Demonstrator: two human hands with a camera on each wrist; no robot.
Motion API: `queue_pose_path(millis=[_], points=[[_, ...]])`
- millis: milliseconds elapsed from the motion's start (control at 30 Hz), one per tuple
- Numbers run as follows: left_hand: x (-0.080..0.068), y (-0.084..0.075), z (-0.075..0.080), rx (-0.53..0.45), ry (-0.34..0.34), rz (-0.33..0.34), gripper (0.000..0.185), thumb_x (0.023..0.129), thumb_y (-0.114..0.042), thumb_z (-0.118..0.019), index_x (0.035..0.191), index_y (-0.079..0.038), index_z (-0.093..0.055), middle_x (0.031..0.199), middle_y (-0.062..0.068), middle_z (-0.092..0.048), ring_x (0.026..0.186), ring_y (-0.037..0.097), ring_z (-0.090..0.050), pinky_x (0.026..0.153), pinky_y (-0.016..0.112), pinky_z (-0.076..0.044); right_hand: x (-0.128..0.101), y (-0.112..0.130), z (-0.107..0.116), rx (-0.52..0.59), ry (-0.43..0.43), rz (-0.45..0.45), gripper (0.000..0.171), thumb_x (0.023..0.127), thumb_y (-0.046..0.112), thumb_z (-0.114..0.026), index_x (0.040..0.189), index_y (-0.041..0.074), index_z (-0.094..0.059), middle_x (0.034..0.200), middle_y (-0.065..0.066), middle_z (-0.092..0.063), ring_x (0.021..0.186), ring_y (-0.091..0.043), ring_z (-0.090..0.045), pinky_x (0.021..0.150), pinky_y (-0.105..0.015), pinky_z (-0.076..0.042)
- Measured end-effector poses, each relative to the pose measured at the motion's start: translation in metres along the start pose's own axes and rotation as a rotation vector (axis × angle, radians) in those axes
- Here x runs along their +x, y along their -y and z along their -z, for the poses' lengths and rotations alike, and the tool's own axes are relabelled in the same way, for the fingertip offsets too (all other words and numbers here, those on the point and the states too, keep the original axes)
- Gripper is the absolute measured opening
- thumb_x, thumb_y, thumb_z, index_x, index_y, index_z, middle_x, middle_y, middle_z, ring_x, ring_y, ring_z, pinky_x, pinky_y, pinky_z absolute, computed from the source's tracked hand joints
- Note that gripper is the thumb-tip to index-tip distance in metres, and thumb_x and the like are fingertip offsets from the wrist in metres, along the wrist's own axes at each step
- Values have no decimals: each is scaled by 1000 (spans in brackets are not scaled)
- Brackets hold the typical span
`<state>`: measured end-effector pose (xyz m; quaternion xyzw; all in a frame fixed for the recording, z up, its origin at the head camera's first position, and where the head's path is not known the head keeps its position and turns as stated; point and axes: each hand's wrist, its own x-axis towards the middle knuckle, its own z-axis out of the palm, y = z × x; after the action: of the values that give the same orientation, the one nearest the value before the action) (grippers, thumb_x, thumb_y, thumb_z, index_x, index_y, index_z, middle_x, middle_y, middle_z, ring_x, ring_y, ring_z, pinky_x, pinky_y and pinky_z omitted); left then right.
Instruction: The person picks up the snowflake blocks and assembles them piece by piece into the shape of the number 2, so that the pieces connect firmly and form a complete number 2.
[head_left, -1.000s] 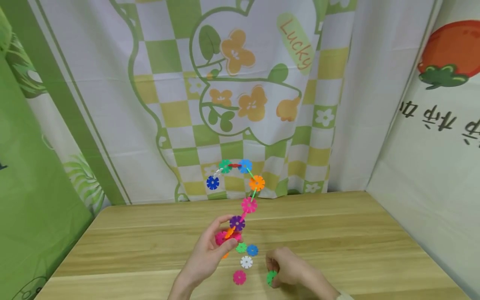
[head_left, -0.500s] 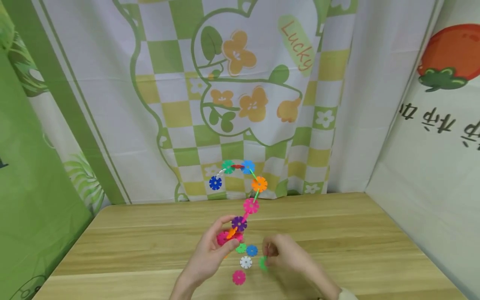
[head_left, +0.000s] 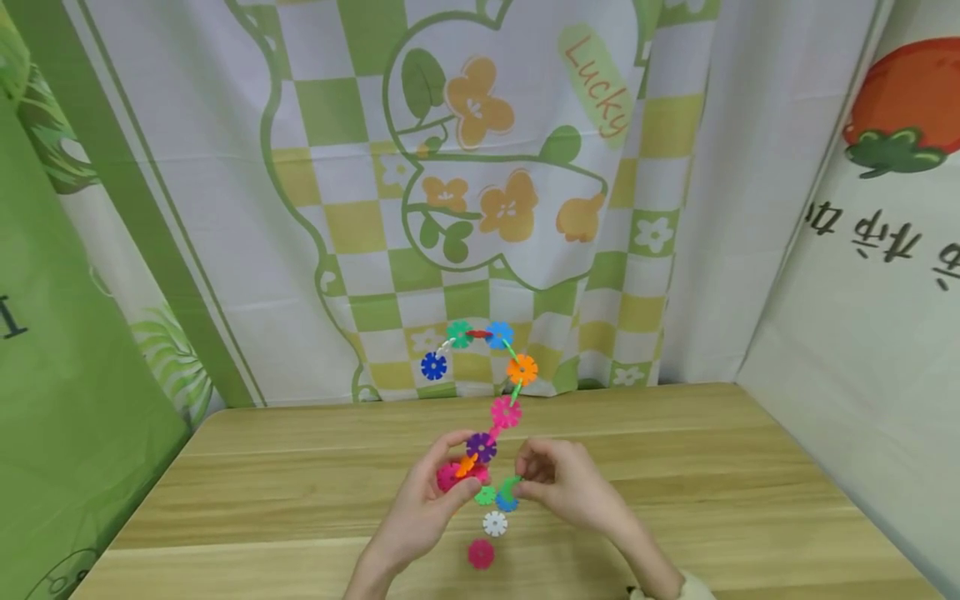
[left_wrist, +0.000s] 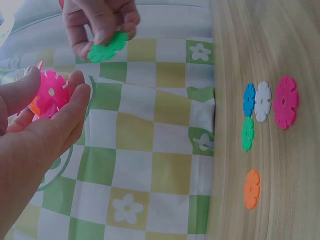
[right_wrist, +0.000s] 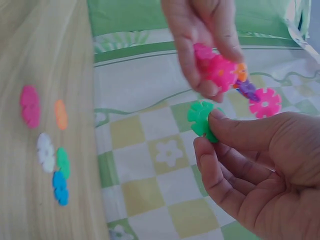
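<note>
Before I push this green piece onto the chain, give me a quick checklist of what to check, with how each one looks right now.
1. Green piece pinched firmly in the right hand: ok, thumb and fingers hold its edge.
2. Chain steady in the left hand: ok, held by its pink end piece.
3. Green piece touching the chain: not ok, a gap shows in both wrist views.
4. Slots lined up: cannot tell.
5. Space between the hands clear: ok, nothing in the way.
6. Spare pieces within reach: ok, five lie flat on the table.
</note>
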<state>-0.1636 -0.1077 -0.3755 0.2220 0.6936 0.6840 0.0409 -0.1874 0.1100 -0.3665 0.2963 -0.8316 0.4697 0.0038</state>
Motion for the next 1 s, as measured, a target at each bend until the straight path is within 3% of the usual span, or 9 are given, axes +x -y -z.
queue_pose_path(millis=[433, 800, 1000], points=[[1, 4, -5, 39, -9, -15, 47, 93, 0, -58, 137, -2, -42, 124, 28, -48, 105, 36, -59, 89, 28, -51, 1, 8, 1, 90, -135, 32, 16, 79, 0, -75, 87, 4, -63, 82, -3, -65, 74, -11, -63, 68, -25, -56], [1, 6, -6, 21, 5, -27, 47, 93, -1, -58, 137, -2, -42, 124, 28, -47, 107, 39, -58, 89, 28, -51, 4, 8, -6, 132, -163, 59, 15, 78, -2, -75, 84, 4, -63, 82, -6, -67, 73, -12, -65, 67, -26, -57], [1, 6, -6, 78, -4, -32, 47, 94, -4, -57, 138, -5, -42, 121, 26, -49, 104, 35, -59, 88, 28, -52, 5, 7, -12, 195, -208, 61, 14, 77, -4, -74, 84, 1, -64, 83, -11, -69, 74, -14, -68, 70, -27, -57]])
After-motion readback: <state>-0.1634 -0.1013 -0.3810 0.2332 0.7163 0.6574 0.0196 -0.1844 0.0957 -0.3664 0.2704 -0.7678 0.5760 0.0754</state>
